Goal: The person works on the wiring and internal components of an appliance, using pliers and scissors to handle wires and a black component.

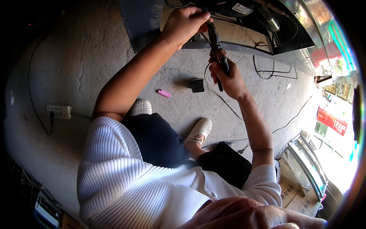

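My right hand (231,81) is closed round the black handles of a pair of pliers (214,37), which points up toward the far edge of the view. Beside the jaws, the fingers of my left hand (183,26) are pinched together. What they hold is too dark and small to make out. Both hands are at the open underside of a dark metal cabinet (142,23), where a black rounded unit with a white label (242,8) sits among wires. A thin grey cable (225,100) runs down past my right hand to the floor.
On the concrete floor lie a pink lighter (164,93) and a small black box (197,85). A white power strip (59,112) with a black plug is at left. A bent black tube (272,72) lies at right. Glass-framed panels (307,164) and cardboard (295,194) stand lower right.
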A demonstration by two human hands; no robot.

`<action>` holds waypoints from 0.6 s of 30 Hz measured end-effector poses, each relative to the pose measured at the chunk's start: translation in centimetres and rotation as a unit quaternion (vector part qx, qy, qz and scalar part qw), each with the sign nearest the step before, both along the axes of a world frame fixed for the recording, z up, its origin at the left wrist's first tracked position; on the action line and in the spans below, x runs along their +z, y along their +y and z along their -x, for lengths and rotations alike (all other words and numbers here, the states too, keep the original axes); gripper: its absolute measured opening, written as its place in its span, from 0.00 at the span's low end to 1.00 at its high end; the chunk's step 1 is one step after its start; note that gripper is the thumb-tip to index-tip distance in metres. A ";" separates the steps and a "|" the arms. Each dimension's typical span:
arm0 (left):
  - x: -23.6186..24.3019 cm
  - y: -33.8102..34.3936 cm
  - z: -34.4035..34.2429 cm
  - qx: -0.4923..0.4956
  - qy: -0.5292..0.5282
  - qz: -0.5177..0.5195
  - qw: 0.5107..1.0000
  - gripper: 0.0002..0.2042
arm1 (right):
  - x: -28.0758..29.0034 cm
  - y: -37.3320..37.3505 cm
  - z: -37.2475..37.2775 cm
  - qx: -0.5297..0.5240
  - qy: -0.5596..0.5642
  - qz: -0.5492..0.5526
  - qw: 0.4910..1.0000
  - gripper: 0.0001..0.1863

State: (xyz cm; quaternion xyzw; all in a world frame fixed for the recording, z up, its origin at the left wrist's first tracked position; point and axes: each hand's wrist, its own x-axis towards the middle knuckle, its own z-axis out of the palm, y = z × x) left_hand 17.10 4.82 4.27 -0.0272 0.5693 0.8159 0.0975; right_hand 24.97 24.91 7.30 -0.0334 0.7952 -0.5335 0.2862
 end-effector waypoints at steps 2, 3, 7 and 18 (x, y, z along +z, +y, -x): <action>-0.2 0.0 0.0 -0.003 -0.005 -0.002 1.000 0.09 | 0.0 0.1 0.1 0.000 -0.009 -0.004 1.000 0.18; -0.4 -0.1 -0.1 -0.002 -0.011 -0.005 1.000 0.09 | 0.1 0.1 0.2 -0.001 -0.018 -0.011 1.000 0.18; 0.3 0.1 0.1 0.001 0.012 -0.032 0.999 0.09 | -0.7 -0.1 -0.1 -0.043 -0.021 0.090 0.995 0.18; 0.2 -0.4 0.4 0.014 -0.099 -0.177 0.979 0.10 | 2.2 0.5 -0.8 -0.035 -0.073 0.108 0.991 0.25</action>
